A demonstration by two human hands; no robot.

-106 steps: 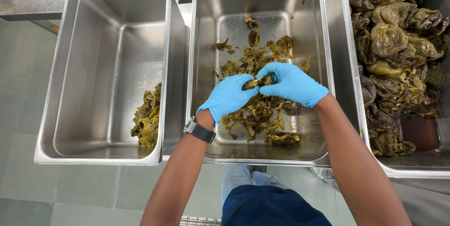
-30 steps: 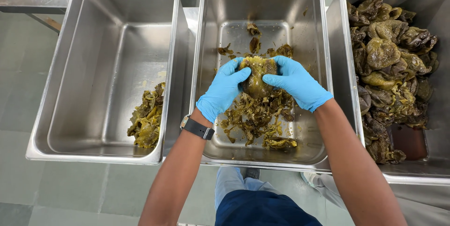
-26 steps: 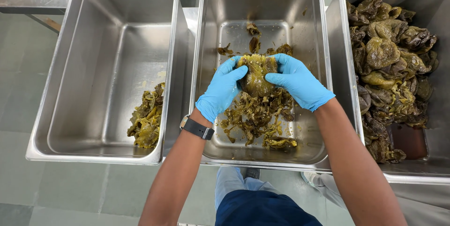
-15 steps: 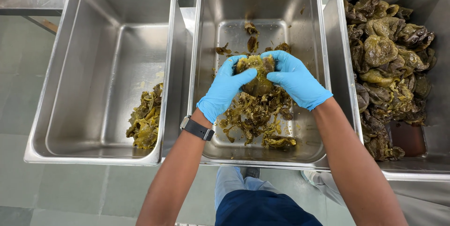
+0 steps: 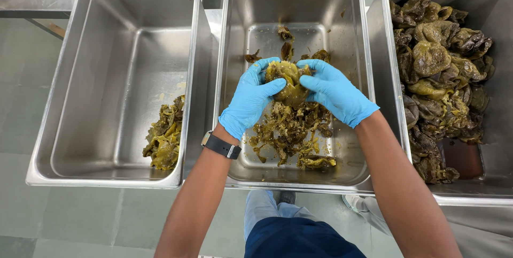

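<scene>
Raised since, 2 hands [image 5: 291, 95] grip 1 pepper [image 5: 288, 79].

The round, olive-green wet lump of cooked vegetable [image 5: 288, 80] is lifted a little above the bottom of the middle deep rectangular steel pan [image 5: 235, 49]. It looks soft and shiny, with a yellowish open top. The left hand in a blue glove [image 5: 251, 100] grips its left side and the right hand in a blue glove [image 5: 335, 93] grips its right side, thumbs on top. Directly under it lies a loose heap of torn green-brown peelings [image 5: 291, 137].
</scene>
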